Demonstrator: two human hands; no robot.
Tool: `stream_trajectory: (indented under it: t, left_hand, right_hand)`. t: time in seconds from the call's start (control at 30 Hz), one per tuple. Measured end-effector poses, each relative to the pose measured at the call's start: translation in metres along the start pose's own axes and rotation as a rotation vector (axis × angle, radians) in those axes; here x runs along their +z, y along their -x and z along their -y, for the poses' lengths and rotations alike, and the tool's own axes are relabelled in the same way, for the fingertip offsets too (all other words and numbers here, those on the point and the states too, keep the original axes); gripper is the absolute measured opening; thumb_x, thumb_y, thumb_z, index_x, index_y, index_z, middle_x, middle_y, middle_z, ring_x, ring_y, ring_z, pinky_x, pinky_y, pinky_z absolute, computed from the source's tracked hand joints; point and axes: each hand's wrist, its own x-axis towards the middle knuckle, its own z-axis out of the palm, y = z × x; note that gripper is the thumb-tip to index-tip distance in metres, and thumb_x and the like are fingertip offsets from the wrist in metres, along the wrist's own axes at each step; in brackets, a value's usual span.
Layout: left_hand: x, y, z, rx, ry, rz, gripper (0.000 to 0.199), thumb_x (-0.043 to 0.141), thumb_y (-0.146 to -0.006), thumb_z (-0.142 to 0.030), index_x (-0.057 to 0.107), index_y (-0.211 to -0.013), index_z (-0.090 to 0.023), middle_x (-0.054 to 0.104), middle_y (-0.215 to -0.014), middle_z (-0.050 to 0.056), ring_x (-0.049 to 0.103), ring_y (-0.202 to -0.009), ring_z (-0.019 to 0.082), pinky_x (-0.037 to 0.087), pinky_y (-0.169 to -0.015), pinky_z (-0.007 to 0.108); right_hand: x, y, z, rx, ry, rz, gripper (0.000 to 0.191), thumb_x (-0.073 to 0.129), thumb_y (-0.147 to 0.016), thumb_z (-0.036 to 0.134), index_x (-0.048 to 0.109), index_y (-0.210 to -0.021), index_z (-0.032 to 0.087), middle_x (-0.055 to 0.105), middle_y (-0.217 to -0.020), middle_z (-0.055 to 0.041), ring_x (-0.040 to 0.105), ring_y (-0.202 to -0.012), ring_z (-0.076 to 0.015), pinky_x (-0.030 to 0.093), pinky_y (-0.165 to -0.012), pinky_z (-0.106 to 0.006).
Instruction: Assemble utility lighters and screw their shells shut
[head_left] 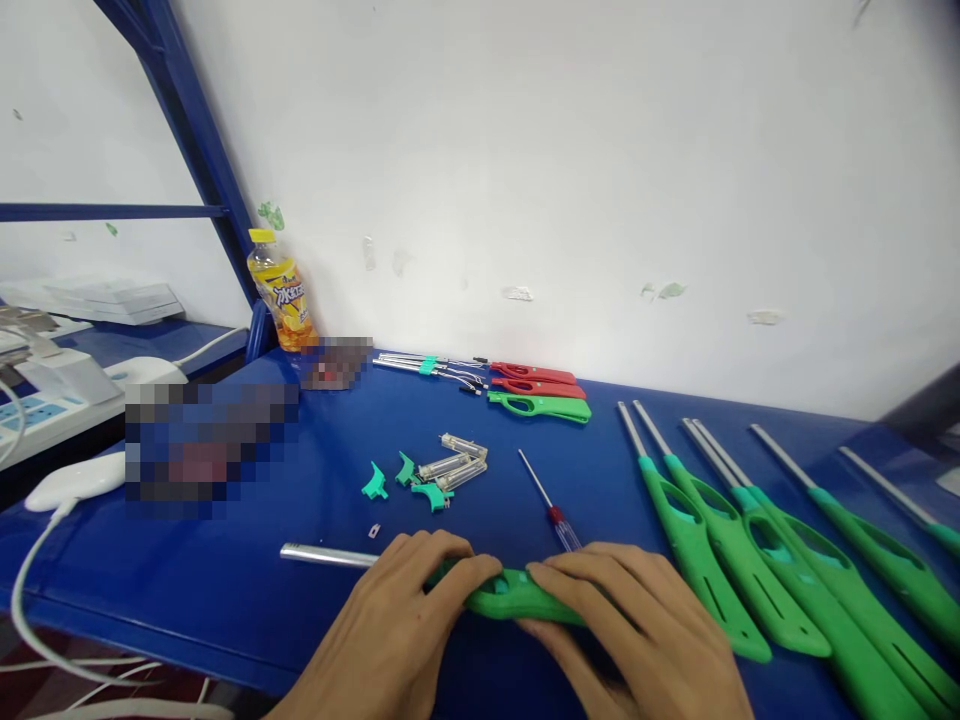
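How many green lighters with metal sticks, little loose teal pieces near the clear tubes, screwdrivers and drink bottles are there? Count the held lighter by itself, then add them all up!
Held green lighter: 1
Green lighters on the right: 6
Teal pieces: 3
Screwdriver: 1
Drink bottle: 1
Total: 12

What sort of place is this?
Probably a small workshop or assembly bench, though I can't be sure. Long green lighters lie along the right of the blue table, with loose teal parts and clear tubes near its middle and a screwdriver close by.
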Motion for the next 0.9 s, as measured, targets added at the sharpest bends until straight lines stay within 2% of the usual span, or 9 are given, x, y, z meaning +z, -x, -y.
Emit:
stream_trajectory:
  t: [0.13, 0.23, 0.33, 0.47, 0.63, 0.7, 0.83, 0.9]
  left_hand:
    - [0.001, -0.001, -0.001, 0.020, -0.009, 0.002, 0.058, 0.040, -0.089, 0.004, 0.061, -0.132, -0.029, 0.073, -0.115, 0.003, 0.073, -0.093, 0.020, 0.063, -0.085, 0.033]
    - [0.002, 0.003, -0.001, 0.033, -0.021, 0.026, 0.064, 0.041, -0.087, 0.004, 0.058, -0.139, -0.030, 0.073, -0.121, 0.003, 0.074, -0.102, 0.021, 0.063, -0.094, 0.037]
    - [0.002, 0.006, 0.001, 0.037, -0.024, 0.066, 0.066, 0.043, -0.088, 0.003, 0.053, -0.145, -0.029, 0.073, -0.127, 0.004, 0.074, -0.111, 0.021, 0.062, -0.103, 0.041]
    - [0.002, 0.009, 0.001, 0.037, -0.035, 0.111, 0.068, 0.046, -0.089, 0.002, 0.050, -0.150, -0.028, 0.072, -0.130, 0.005, 0.073, -0.115, 0.023, 0.061, -0.106, 0.045]
    - [0.002, 0.009, 0.001, 0.046, -0.055, 0.138, 0.069, 0.048, -0.090, 0.001, 0.048, -0.153, -0.026, 0.071, -0.134, 0.006, 0.072, -0.117, 0.025, 0.060, -0.107, 0.047]
    - [0.002, 0.007, 0.000, 0.044, -0.067, 0.111, 0.063, 0.047, -0.093, -0.001, 0.049, -0.151, -0.026, 0.073, -0.130, 0.006, 0.073, -0.113, 0.024, 0.062, -0.102, 0.043]
    - [0.001, 0.000, -0.001, 0.008, -0.103, -0.054, 0.050, 0.044, -0.098, -0.001, 0.058, -0.140, -0.024, 0.076, -0.113, 0.004, 0.074, -0.097, 0.022, 0.061, -0.090, 0.039]
    - [0.001, -0.001, 0.001, -0.020, -0.090, -0.098, 0.047, 0.044, -0.099, -0.001, 0.061, -0.136, -0.025, 0.075, -0.110, 0.003, 0.073, -0.095, 0.020, 0.059, -0.089, 0.036]
  right_hand:
    - [0.006, -0.005, 0.004, 0.015, -0.073, 0.043, 0.014, 0.061, -0.108, 0.031, 0.071, -0.117, 0.027, 0.080, -0.105, 0.0033, 0.076, -0.092, -0.0168, 0.054, -0.086, -0.032]
    - [0.007, -0.005, 0.007, -0.016, -0.080, 0.036, 0.019, 0.055, -0.111, 0.027, 0.071, -0.122, 0.026, 0.080, -0.108, 0.0039, 0.075, -0.093, -0.0153, 0.053, -0.088, -0.030]
    - [0.006, -0.003, 0.010, -0.003, -0.085, 0.039, 0.019, 0.052, -0.112, 0.028, 0.070, -0.118, 0.026, 0.080, -0.103, 0.0035, 0.074, -0.088, -0.0149, 0.053, -0.081, -0.029]
    - [0.007, -0.004, 0.013, 0.027, -0.088, 0.073, 0.024, 0.045, -0.114, 0.029, 0.066, -0.104, 0.025, 0.075, -0.092, 0.0029, 0.069, -0.077, -0.0158, 0.051, -0.070, -0.031]
    - [0.009, -0.006, 0.013, -0.017, -0.036, 0.025, 0.023, 0.045, -0.112, 0.025, 0.065, -0.102, 0.024, 0.075, -0.089, 0.0024, 0.066, -0.075, -0.0166, 0.050, -0.068, -0.032]
    - [0.009, -0.006, 0.012, -0.015, -0.038, 0.020, 0.021, 0.048, -0.112, 0.024, 0.067, -0.104, 0.024, 0.076, -0.091, 0.0019, 0.067, -0.077, -0.0167, 0.052, -0.070, -0.032]
    - [0.005, -0.007, 0.011, 0.013, -0.077, 0.028, 0.010, 0.064, -0.106, 0.028, 0.071, -0.112, 0.027, 0.077, -0.098, 0.0025, 0.070, -0.082, -0.0165, 0.057, -0.075, -0.030]
    - [0.001, -0.006, 0.008, 0.031, -0.103, -0.007, 0.014, 0.072, -0.101, 0.032, 0.073, -0.115, 0.029, 0.077, -0.100, 0.0023, 0.073, -0.084, -0.0166, 0.060, -0.077, -0.029]
